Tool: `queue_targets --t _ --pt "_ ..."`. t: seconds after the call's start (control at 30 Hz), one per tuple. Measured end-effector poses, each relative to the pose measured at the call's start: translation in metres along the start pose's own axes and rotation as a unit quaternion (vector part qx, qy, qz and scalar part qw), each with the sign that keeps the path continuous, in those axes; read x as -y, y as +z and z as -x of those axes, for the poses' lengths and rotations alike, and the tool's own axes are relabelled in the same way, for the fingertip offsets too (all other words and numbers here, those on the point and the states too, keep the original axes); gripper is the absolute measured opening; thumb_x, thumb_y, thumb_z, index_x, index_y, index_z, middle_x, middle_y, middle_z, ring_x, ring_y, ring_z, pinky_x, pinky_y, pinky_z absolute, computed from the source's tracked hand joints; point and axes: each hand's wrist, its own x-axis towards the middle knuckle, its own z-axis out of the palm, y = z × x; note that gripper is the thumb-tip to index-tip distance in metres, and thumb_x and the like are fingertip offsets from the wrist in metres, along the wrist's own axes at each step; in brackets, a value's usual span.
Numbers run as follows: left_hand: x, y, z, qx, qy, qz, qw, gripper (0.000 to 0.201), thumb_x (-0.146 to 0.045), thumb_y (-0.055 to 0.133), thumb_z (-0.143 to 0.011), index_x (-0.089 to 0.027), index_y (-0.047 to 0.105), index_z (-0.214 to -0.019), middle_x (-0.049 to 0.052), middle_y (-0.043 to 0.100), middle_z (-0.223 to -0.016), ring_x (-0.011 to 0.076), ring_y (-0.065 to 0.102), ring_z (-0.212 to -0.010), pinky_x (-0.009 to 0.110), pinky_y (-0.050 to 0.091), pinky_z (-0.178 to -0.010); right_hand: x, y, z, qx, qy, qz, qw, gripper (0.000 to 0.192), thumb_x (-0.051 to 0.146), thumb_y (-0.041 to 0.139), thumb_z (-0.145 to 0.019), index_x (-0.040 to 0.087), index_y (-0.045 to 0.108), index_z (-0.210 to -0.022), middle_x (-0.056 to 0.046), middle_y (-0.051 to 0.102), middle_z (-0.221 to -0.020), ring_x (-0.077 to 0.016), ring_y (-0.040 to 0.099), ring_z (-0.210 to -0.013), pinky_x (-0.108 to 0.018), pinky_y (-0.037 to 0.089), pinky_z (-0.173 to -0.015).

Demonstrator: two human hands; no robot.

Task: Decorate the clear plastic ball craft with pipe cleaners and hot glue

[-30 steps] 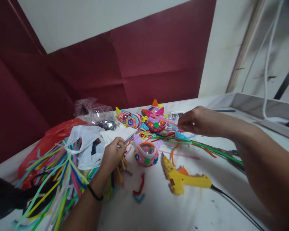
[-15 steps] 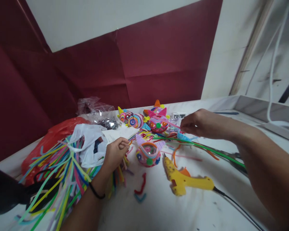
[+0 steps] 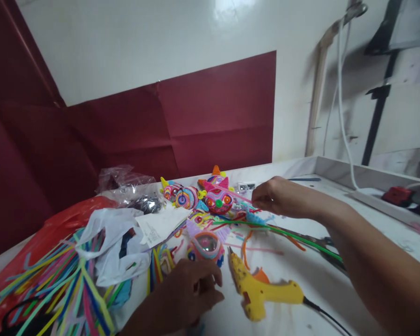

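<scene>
My right hand (image 3: 271, 196) is pinched at the back of the table. A pink pipe cleaner (image 3: 243, 194) runs left from its fingertips towards a pink cat-eared pipe-cleaner ornament (image 3: 219, 200). Close to the front, my left hand (image 3: 196, 289) has its fingers loosely bent and apart, with nothing seen in them. Just beyond it sits a round ornament with lilac ears and a clear front (image 3: 207, 246), partly covered by the hand. To its right lies a yellow hot glue gun (image 3: 262, 290), nozzle pointing away from me.
Bundled pipe cleaners (image 3: 66, 280), a white plastic bag (image 3: 115, 252) and a red bag (image 3: 73, 210) fill the left side. More ornaments (image 3: 185, 198) stand behind. A white paper (image 3: 163, 226) and a long green pipe cleaner (image 3: 283, 232) lie across the table.
My left hand has moved right and nearer to me, in front of the lilac-eared ornament. My right hand keeps its pinch on the pink pipe cleaner. The view has tilted up and right.
</scene>
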Motion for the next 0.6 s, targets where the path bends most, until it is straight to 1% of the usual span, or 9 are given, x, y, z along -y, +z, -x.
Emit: queue_targets --t 0.1,0.2,0.3,0.37,0.47,0.5,0.53,0.57,0.6 --pt "0.003 -0.002 0.0 -0.025 -0.008 0.015 1.0 0.017 -0.031 0.063 -0.081 -0.021 0.054 -0.07 -0.005 0.051 -0.055 0.0102 0.044 -0.053 0.022 0.029 -0.052 0.001 0.0 0.001 -0.008 -0.007 -0.003 1.0 0.027 0.008 0.051 -0.082 0.018 0.062 -0.06 -0.001 0.061 -0.059 -0.0107 0.044 -0.051 -0.025 0.032 -0.055" --pt "0.006 -0.006 -0.001 -0.057 0.036 0.035 0.997 0.03 -0.044 0.052 -0.091 -0.021 0.049 -0.07 -0.004 0.051 -0.055 0.0107 0.045 -0.051 0.023 0.031 -0.052 0.0 -0.001 0.001 -0.008 0.002 -0.013 1.0 0.027 0.007 0.051 -0.082 0.018 0.064 -0.061 0.0 0.06 -0.057 -0.0104 0.044 -0.05 -0.025 0.031 -0.054" --pt "0.011 -0.007 -0.003 -0.091 0.064 0.046 0.993 0.037 -0.049 0.046 -0.095 -0.021 0.052 -0.072 -0.003 0.053 -0.054 0.0103 0.046 -0.049 0.022 0.034 -0.051 -0.002 0.0 0.001 -0.007 0.013 -0.021 1.0 0.027 0.01 0.051 -0.084 0.017 0.065 -0.063 0.0 0.06 -0.057 -0.0107 0.045 -0.05 -0.025 0.031 -0.054" --pt "0.014 -0.005 -0.002 -0.085 0.07 0.046 0.993 0.033 -0.043 0.047 -0.096 -0.019 0.061 -0.078 -0.002 0.057 -0.056 0.0106 0.05 -0.05 0.021 0.037 -0.052 -0.005 0.0 0.0 -0.004 0.013 -0.02 1.0 0.026 0.011 0.051 -0.085 0.017 0.065 -0.063 -0.001 0.061 -0.058 -0.0106 0.046 -0.05 -0.025 0.031 -0.054" --pt "0.014 0.0 0.005 -0.055 0.099 0.013 0.994 0.018 -0.032 0.06 -0.09 -0.023 0.073 -0.1 0.003 0.073 -0.08 0.0141 0.065 -0.07 0.022 0.048 -0.065 -0.008 0.002 0.001 0.001 0.016 -0.023 1.0 0.025 0.012 0.052 -0.085 0.017 0.066 -0.065 -0.001 0.061 -0.058 -0.0106 0.048 -0.051 -0.025 0.031 -0.055" --pt "0.012 0.002 0.007 -0.056 0.113 -0.009 0.992 0.021 -0.03 0.069 -0.085 -0.026 0.074 -0.105 0.004 0.076 -0.094 0.0164 0.068 -0.082 0.023 0.051 -0.073 -0.009 0.002 0.001 0.002 0.019 -0.023 1.0 0.024 0.012 0.052 -0.085 0.017 0.066 -0.065 -0.001 0.061 -0.058 -0.0108 0.048 -0.05 -0.025 0.031 -0.054" --pt "0.01 0.003 0.009 -0.065 0.122 -0.025 0.99 0.033 -0.031 0.077 -0.079 -0.029 0.073 -0.111 0.006 0.075 -0.111 0.0201 0.069 -0.097 0.026 0.052 -0.083 -0.009 0.003 0.001 0.002 0.021 -0.024 0.999 0.025 0.013 0.051 -0.085 0.017 0.066 -0.065 -0.001 0.061 -0.058 -0.0109 0.048 -0.05 -0.026 0.031 -0.054" --pt "0.008 0.004 0.01 -0.065 0.135 -0.038 0.988 0.038 -0.034 0.082 -0.074 -0.03 0.074 -0.111 0.006 0.074 -0.117 0.0224 0.068 -0.105 0.028 0.051 -0.088 -0.01 0.003 0.001 0.001 0.022 -0.025 0.999 0.025 0.013 0.051 -0.085 0.017 0.065 -0.065 -0.001 0.061 -0.058 -0.0111 0.048 -0.051 -0.026 0.031 -0.054" --pt "0.006 0.004 0.01 -0.069 0.147 -0.037 0.986 0.032 -0.038 0.082 -0.074 -0.028 0.076 -0.104 0.006 0.076 -0.111 0.0223 0.07 -0.101 0.027 0.052 -0.085 -0.011 0.003 0.001 -0.001 0.02 -0.024 1.0 0.025 0.013 0.051 -0.085 0.017 0.065 -0.065 -0.001 0.061 -0.058 -0.0113 0.048 -0.051 -0.026 0.03 -0.054"
